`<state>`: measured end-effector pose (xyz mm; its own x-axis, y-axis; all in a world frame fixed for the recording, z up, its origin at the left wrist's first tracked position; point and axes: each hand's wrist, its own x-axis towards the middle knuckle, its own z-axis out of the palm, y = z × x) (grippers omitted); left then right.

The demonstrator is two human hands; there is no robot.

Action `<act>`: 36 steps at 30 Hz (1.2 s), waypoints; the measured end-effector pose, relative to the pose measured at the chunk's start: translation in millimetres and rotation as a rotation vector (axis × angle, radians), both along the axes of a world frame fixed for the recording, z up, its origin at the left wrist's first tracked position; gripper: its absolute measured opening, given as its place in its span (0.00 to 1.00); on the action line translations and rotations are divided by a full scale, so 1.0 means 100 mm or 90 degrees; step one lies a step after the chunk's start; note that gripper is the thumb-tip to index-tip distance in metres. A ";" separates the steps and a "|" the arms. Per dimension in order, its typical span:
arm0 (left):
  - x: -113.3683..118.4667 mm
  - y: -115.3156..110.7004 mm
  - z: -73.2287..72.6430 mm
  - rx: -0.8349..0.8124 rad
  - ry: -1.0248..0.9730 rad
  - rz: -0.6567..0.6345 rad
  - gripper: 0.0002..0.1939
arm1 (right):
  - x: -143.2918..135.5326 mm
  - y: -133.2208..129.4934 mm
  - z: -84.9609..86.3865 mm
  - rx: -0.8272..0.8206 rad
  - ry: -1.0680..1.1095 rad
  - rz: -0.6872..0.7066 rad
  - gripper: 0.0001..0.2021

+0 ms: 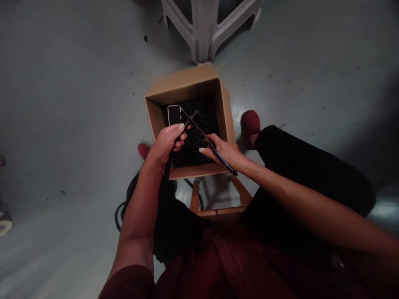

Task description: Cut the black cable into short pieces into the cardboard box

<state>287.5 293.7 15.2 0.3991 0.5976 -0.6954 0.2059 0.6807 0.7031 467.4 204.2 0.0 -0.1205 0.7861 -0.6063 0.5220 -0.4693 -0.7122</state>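
My left hand point(173, 139) is closed around a black corrugated hose point(193, 114); its ribbed end sticks out past my thumb, and a dark length trails below my hand toward my lap. My right hand point(218, 148) grips a long, thin tool point(222, 160) with a black, wrapped-looking handle. The tool's narrow front part reaches up-left and crosses the hose end in view. Both hands are above an open cardboard box point(226, 110), which holds many small black pieces point(199, 139). A dark, pale-rimmed rectangular object like a phone point(174, 114) shows just beyond my left hand.
A white plastic stool point(204, 33) stands beyond the box. Wooden seat parts point(222, 211) are between my legs. Coiled black hose point(120, 214) lies by my left leg. A tape roll point(5, 226) is at the far left. Small black bits dot the grey floor point(77, 104).
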 end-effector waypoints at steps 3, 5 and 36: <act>-0.02 0.00 0.00 -0.007 -0.012 -0.021 0.15 | 0.00 -0.01 0.00 -0.002 0.018 0.000 0.24; -0.03 0.01 0.00 -0.013 -0.018 -0.026 0.16 | 0.00 -0.01 -0.01 -0.001 0.052 -0.007 0.25; -0.02 0.03 0.02 -0.038 -0.035 0.017 0.14 | 0.05 -0.01 -0.02 0.008 0.152 0.000 0.30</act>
<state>285.1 297.2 17.7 0.4223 0.5663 -0.7078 0.1491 0.7268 0.6705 472.2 203.0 -1.6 -0.2594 0.7937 -0.5502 0.3373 -0.4594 -0.8217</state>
